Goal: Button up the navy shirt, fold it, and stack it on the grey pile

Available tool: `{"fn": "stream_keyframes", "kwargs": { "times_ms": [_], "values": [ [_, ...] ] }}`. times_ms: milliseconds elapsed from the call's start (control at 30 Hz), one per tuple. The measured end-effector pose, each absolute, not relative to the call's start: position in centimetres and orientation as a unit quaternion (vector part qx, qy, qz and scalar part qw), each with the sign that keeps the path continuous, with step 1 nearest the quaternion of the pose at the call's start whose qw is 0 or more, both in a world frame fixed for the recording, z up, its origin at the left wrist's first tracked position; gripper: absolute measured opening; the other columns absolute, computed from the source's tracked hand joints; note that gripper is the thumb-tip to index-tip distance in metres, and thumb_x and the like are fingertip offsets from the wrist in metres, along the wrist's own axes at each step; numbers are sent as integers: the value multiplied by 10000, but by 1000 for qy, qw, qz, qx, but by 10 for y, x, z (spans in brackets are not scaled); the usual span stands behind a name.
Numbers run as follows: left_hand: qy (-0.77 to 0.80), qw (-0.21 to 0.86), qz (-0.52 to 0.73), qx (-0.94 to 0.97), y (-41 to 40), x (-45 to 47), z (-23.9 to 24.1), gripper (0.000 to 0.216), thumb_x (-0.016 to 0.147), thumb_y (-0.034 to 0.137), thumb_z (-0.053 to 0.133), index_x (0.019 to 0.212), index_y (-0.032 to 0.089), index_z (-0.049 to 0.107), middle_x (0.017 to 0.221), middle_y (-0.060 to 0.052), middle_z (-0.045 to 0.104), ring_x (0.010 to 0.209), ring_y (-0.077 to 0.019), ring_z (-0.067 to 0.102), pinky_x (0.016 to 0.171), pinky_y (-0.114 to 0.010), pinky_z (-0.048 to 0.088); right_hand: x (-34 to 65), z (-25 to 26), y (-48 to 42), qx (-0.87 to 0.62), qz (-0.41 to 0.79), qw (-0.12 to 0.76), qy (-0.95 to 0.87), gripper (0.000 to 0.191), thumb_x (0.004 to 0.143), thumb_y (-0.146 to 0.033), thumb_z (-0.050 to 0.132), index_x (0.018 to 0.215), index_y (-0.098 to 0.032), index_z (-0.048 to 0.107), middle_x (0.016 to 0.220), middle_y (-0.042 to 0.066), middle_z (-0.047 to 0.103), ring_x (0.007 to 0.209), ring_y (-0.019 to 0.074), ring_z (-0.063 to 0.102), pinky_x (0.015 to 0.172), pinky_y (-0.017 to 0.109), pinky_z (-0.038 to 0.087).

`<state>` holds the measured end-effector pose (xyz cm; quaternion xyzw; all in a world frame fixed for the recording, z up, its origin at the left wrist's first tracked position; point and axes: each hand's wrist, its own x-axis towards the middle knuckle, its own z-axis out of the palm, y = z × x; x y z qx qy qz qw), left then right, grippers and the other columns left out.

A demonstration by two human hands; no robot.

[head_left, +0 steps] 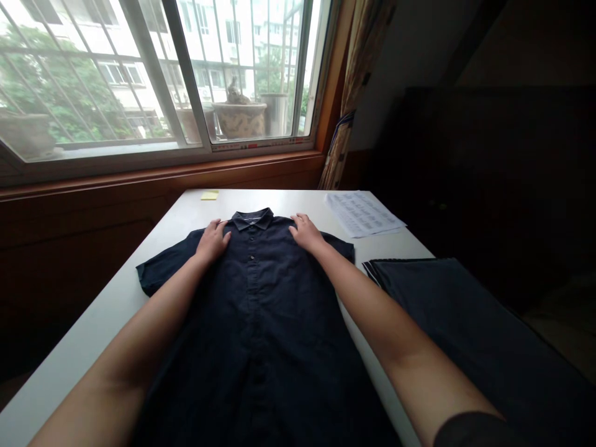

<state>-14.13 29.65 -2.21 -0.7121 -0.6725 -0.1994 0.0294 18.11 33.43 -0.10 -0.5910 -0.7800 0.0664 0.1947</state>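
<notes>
A dark navy short-sleeved button-up shirt (261, 310) lies spread front side up, its collar pointing toward the window and its hem running out of view at the bottom. My left hand (214, 241) rests on the shirt's left shoulder as I see it, fingers stretched toward the seam. On the opposite shoulder lies my right hand (306, 232), fingers extended and thumb apart. Both palms face the cloth, and neither hand grips it. The sleeves fan outward past my wrists, partly covered by my forearms.
The shirt lies on a white table (107, 335). Dark folded cloth (447, 323) with a striped edge lies to the right. Printed sheets (361, 212) sit at the far right corner and a yellow sticky note (209, 195) at the far left. Beyond stands a barred window (205, 93) beside a tied curtain (347, 118).
</notes>
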Motion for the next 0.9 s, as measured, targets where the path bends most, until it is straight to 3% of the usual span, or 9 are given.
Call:
{"fn": "stream_keyframes", "kwargs": {
  "times_ms": [100,200,433,633,767,900],
  "values": [
    [-636,19,-165,-754,261,-145,-31,526,988,437,434,1469,224,449,1575,-108,376,1478,-299,283,1201,-525,227,186,-16,301,-560,67,155,-811,594,977,-474,472,1498,-194,423,1594,116,321,1456,270,316,1193,371,263],
    [-624,0,-129,-770,226,-158,-35,563,993,516,389,1504,279,406,1589,-79,368,1489,-310,265,1188,-595,187,200,-28,271,-545,56,87,-832,634,969,-602,412,1509,-269,409,1624,66,281,1486,287,252,1200,450,230],
    [-645,6,-35,-763,165,-215,-35,581,1016,509,275,1554,291,292,1641,-63,231,1516,-282,193,1189,-585,163,254,-32,232,-602,14,68,-796,552,1021,-487,357,1517,-247,391,1615,102,296,1482,307,250,1181,527,218],
    [-650,41,-56,-757,109,-243,-39,535,1002,426,324,1493,247,438,1597,-94,343,1497,-310,245,1185,-593,188,285,-29,171,-605,-17,77,-792,545,991,-381,455,1495,-176,425,1586,143,344,1441,336,314,1168,487,278],
    [-624,34,-105,-773,46,-246,-37,531,983,461,345,1407,216,549,1562,-111,405,1489,-330,258,1174,-572,261,300,-21,105,-559,-18,123,-820,505,944,-325,532,1434,-210,494,1475,150,458,1316,326,448,1097,476,386],
    [-602,-16,-140,-786,-26,-237,-25,475,960,503,423,1325,269,617,1450,-82,538,1361,-288,465,1120,-469,406,307,-13,38,-522,53,148,-838,379,916,-321,583,1287,-246,594,1254,118,549,1155,281,550,1023,444,461]
  ]
}}
